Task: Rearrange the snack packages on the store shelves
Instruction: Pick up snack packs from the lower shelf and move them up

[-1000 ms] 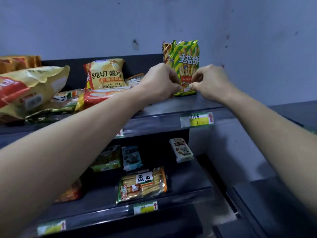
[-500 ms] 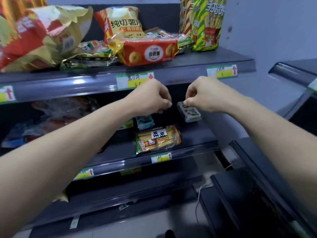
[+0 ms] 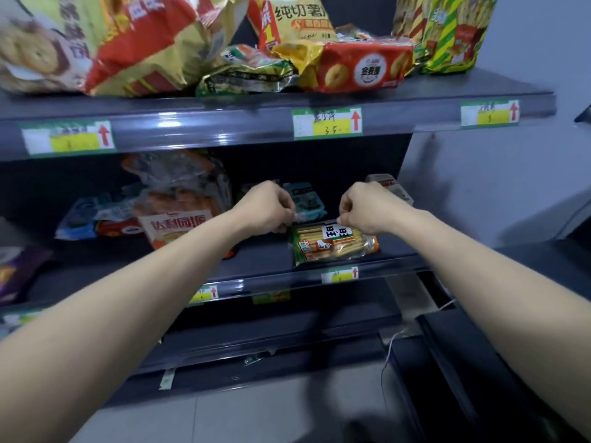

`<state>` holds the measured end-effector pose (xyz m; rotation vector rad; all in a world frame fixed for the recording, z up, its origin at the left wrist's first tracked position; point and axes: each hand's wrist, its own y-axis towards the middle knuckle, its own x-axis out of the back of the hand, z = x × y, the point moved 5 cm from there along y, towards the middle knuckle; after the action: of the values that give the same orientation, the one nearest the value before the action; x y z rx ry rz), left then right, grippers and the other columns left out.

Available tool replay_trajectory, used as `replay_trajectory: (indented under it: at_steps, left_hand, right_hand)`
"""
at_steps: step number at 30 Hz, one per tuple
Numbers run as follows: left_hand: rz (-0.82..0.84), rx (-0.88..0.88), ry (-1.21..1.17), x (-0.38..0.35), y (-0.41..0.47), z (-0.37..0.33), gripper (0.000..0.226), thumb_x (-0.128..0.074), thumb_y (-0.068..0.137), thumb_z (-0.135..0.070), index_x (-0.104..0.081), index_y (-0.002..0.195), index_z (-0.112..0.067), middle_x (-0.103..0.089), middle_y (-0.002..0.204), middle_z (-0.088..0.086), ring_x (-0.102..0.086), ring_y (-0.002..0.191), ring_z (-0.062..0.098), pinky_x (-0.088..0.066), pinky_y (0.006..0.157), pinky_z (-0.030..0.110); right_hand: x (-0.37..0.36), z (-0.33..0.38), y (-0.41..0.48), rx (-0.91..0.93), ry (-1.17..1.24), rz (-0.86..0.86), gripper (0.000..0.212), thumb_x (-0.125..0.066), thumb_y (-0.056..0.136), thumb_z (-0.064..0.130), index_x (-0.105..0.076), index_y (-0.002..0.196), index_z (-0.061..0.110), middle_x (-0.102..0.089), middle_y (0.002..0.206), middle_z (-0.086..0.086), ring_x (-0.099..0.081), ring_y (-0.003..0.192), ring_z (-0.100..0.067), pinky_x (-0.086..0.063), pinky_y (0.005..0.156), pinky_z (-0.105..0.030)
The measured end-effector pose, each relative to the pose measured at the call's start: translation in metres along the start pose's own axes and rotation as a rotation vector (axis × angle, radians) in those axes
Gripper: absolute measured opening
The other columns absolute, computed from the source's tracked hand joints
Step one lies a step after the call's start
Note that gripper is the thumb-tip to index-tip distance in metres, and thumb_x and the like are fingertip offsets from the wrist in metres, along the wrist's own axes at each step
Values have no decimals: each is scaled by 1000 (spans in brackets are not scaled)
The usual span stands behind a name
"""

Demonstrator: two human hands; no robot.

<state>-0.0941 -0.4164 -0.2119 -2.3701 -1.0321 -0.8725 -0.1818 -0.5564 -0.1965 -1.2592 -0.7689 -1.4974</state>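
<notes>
Single head-worn wide-angle camera, faced forward and down at shelving from front. Stood close, within arm's reach. Upper shelf (image 3: 224,129) edge crossed frame high up; its packages (image 3: 358,68) were cut off by top border. Middle shelf (image 3: 262,260) lay near centre, seen from slightly above. Forearms stretched from both bottom corners to mid-frame, left hand (image 3: 265,207) and right hand (image 3: 367,207) side by side there. Lower shelf (image 3: 271,334) and floor (image 3: 256,417) filled bottom; grey wall (image 3: 495,187) at right. Straight edges bowed toward borders.
</notes>
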Motion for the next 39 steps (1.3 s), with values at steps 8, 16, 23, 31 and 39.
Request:
replay_trajectory:
  at_steps: [8, 16, 23, 31, 39]
  left_hand:
    - [38, 88, -19, -9, 13, 42, 10, -64, 87, -9, -68, 83, -1, -64, 78, 14, -60, 69, 23, -56, 74, 37]
    - [44, 130, -13, -42, 42, 48, 9, -64, 85, -5, -67, 77, -4, -64, 74, 12, -57, 65, 20, -54, 75, 35]
    - [32, 178, -53, -62, 66, 41, 11, -64, 85, -6, -66, 75, -3, -69, 90, 27, -63, 75, 26, -56, 85, 45]
    - [-38, 275, -68, -75, 68, 52, 12, -63, 86, -6, -68, 84, 4, -65, 77, 20, -62, 73, 26, -56, 82, 42]
    - [-135, 375, -90, -75, 68, 70, 10, -62, 84, -1, -70, 87, 5, -66, 75, 23, -61, 71, 27, -57, 80, 46]
  right_hand:
    - [-30, -18, 22, -58, 23, 75, 8, -61, 89, 16, -61, 81, 18, -59, 87, -8, -60, 85, -26, -41, 68, -25]
    - [-43, -61, 55, -119, 9, 103, 19, -59, 88, 10, -70, 103, 9, -67, 110, -13, -62, 99, -28, -43, 75, -24]
    - [-41, -79, 80, -63, -24, 139, 25, -61, 89, 15, -68, 113, 10, -65, 115, -13, -62, 103, -27, -44, 77, -24]
    - [-55, -80, 108, 34, -102, 213, 28, -53, 93, 15, -63, 119, 10, -63, 117, -11, -60, 103, -25, -46, 77, -25]
    - [-66, -73, 135, 78, -91, 255, 34, -57, 93, 21, -57, 126, 10, -60, 123, -10, -59, 106, -24, -44, 77, -24]
